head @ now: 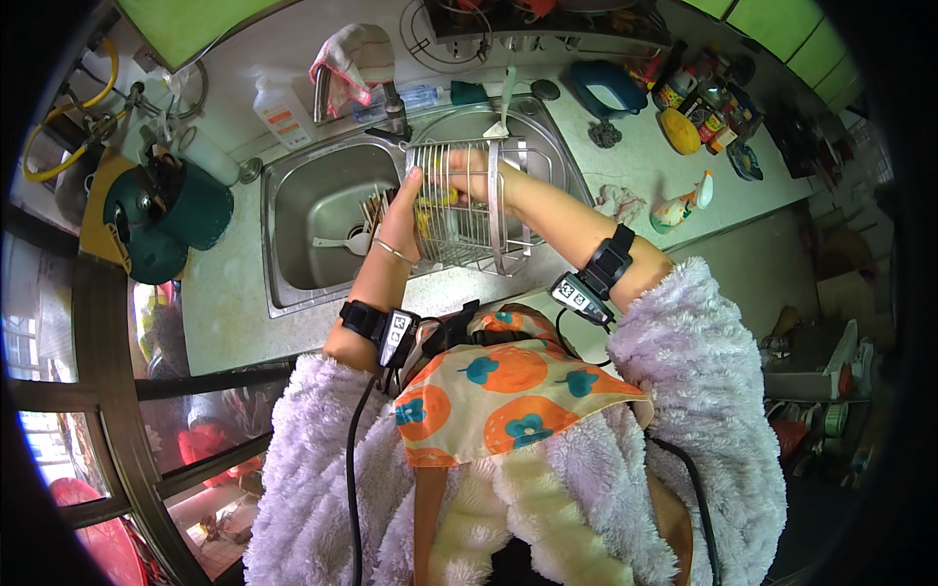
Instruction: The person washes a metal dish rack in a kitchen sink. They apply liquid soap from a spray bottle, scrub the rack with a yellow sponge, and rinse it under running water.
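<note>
A metal wire rack (469, 238) is tilted over the front and divider of the double-bowl steel sink (275, 242). My left hand (405, 209) grips its left side, thumb up against the wires. My right hand (470, 174) reaches inside the rack, its fingers curled by a yellow sponge-like piece (444, 198); wires partly hide both. In the left basin lie a bunch of chopsticks (375, 209) and a white spoon (344, 242). Behind the rack, the right basin holds a round, shiny item, mostly covered.
A faucet (396, 110) with a draped cloth (357, 62) stands behind the sink. At left are a white bottle (282, 113) and a green utensil holder (196, 205). The right counter bears a spray bottle (681, 205), crumpled cloth (620, 204), steel scourer (604, 134) and blue basin (604, 88).
</note>
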A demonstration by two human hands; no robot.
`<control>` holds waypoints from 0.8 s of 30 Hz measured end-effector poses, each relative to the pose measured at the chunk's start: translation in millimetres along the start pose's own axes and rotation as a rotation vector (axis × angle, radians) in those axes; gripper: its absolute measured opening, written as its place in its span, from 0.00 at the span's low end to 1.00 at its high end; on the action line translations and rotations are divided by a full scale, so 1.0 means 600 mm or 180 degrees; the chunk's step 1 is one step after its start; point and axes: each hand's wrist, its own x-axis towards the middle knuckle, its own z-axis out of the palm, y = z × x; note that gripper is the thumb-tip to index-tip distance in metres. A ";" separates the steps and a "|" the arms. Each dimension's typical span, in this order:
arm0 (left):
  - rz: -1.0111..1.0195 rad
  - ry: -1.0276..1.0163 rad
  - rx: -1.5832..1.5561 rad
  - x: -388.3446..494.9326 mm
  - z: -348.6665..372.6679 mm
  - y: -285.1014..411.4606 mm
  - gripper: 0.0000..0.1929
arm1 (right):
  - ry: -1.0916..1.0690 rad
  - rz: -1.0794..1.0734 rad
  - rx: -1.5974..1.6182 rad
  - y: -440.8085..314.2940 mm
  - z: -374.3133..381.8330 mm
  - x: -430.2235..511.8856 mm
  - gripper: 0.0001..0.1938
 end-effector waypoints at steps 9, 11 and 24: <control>0.0016 -0.0076 -0.0506 0.004 -0.035 0.007 0.31 | 0.0731 0.0108 0.0212 -0.038 -0.023 -0.045 0.10; 0.0069 0.0305 -0.0669 -0.003 -0.046 0.015 0.32 | 0.1136 -0.0370 -0.0959 -0.061 -0.028 -0.073 0.11; -0.0002 -0.1169 -0.2134 -0.014 -0.009 0.028 0.41 | 0.1358 -0.2123 -0.2503 -0.173 0.015 -0.195 0.14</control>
